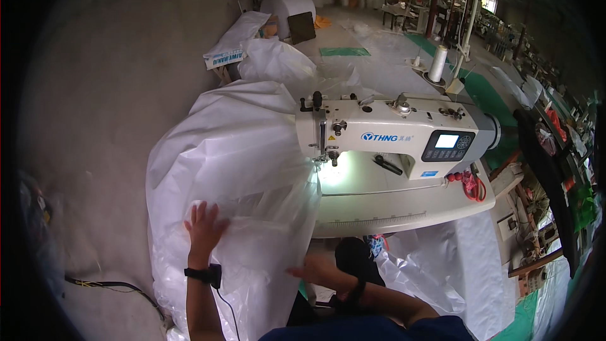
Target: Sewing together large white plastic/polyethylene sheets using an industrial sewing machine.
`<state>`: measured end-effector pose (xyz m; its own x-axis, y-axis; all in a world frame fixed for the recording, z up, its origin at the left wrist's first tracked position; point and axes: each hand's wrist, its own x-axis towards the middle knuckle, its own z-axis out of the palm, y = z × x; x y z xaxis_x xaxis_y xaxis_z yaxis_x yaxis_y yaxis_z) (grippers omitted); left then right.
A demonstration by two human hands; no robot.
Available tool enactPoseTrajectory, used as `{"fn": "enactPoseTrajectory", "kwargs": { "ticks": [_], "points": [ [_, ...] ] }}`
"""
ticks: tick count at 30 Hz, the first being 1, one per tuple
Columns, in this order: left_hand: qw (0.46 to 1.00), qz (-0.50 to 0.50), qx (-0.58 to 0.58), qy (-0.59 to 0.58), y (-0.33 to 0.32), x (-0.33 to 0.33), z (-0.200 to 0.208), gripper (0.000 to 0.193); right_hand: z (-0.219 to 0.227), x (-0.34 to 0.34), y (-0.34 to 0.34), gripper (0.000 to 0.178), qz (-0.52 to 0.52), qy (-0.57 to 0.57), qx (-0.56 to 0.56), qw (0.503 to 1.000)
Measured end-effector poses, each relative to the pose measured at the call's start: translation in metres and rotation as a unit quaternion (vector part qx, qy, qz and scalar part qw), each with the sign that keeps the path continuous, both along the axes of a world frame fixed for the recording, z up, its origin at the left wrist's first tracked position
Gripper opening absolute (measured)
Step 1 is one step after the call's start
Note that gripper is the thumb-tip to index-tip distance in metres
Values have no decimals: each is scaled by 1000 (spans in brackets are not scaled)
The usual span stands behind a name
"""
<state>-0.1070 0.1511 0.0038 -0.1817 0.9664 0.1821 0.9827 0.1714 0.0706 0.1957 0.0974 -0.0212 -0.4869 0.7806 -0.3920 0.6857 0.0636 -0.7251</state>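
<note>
A big white translucent plastic bag [233, 151] is draped over the left end of the sewing table [391, 205] and hangs to the floor. My left hand [203, 226] lies flat on it with fingers spread, a black watch on the wrist. My right hand [315, 271] is blurred, low near the bag's lower fold and the table's front edge, fingers apart, holding nothing I can make out. The white industrial sewing machine [391, 136] stands on the table; its needle area [325, 158] is lit and touches the bag's edge.
A white thread cone [438, 63] stands behind the machine. Red scissors [472, 186] lie at the table's right end. More white bags [278, 60] are piled beyond on the concrete floor. A black cable [113, 285] runs along the floor at left. White sheeting [454, 259] hangs under the table.
</note>
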Motion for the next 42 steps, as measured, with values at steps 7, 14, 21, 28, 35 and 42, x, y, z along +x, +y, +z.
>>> {"fn": "enactPoseTrajectory", "kwargs": {
  "ticks": [7,14,21,28,35,42],
  "points": [
    [986,-103,-113,-68,87,-65,-15,43,-12,-38,-2,41,-23,486,-297,822],
    [973,-126,-192,-33,146,-40,45,40,-165,36,-32,33,209,177,-428,861],
    [979,-116,-165,-16,161,-101,27,36,-56,54,-15,62,93,157,-344,921],
    [914,-373,144,-74,44,59,104,47,-27,34,-13,48,-121,367,-229,894],
    [928,-320,-58,181,-41,45,57,28,-36,46,-25,32,-185,230,-256,921],
    [965,-108,16,239,-187,-123,60,8,39,59,-23,29,-38,-4,59,997]
  ]
}}
